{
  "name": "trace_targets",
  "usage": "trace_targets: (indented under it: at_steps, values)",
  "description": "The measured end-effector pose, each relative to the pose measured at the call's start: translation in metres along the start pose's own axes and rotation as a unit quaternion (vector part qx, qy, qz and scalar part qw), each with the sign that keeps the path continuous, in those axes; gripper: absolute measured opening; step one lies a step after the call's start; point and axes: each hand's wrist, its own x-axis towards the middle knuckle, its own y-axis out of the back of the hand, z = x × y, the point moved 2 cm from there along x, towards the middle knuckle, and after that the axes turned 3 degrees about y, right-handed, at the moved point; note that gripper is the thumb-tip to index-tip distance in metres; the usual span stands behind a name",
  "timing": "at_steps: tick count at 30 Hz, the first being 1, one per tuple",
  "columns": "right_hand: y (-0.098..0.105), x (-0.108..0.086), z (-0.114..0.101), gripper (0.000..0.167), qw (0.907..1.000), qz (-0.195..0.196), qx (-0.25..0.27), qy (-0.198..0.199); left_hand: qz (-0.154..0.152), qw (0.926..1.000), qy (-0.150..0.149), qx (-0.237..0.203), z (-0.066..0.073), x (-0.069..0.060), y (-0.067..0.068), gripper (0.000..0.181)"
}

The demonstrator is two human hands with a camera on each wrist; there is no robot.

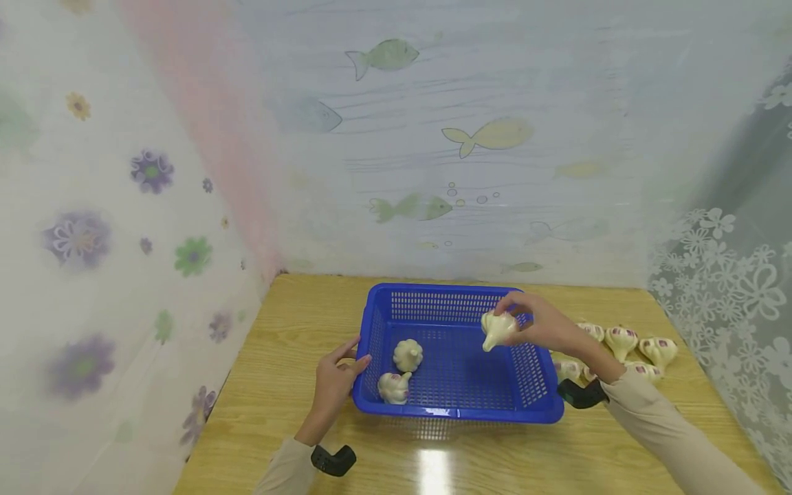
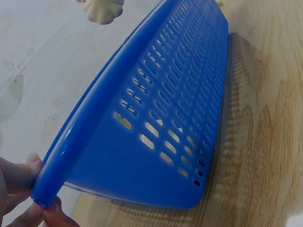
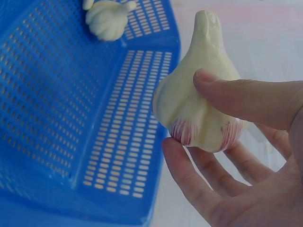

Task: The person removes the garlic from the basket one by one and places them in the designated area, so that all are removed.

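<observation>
A blue plastic basket (image 1: 458,413) with slotted walls stands on the table. My left hand (image 1: 336,379) grips its left rim; in the left wrist view the fingers (image 2: 21,177) pinch that rim from both sides. Above the right part of the basket, my right hand (image 1: 541,323) holds a garlic bulb (image 1: 498,328) between thumb and fingers. The right wrist view shows this bulb (image 3: 201,94) with its stem upward and purple streaks at its base. Inside the basket at the left lie two bulbs, one (image 1: 408,355) behind the other (image 1: 394,388).
Several garlic bulbs (image 1: 658,350) lie in a group on the wooden table (image 1: 278,323), right of the basket, partly behind the right forearm. Patterned curtains (image 1: 396,137) hang behind the table and at both sides.
</observation>
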Motion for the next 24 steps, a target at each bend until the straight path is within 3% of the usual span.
trace_targets:
  at_steps: [14, 24]
  values:
    - [0.018, -0.024, 0.002, 0.040, 0.9998, 0.002, 0.002, -0.021, 0.001, 1.0000, -0.002, 0.006, -0.001, 0.001, 0.000, 0.047]
    - [0.037, -0.044, 0.002, 0.039, 0.9991, 0.010, -0.024, -0.035, 0.000, 0.9999, -0.002, 0.010, 0.000, 0.000, -0.001, 0.048]
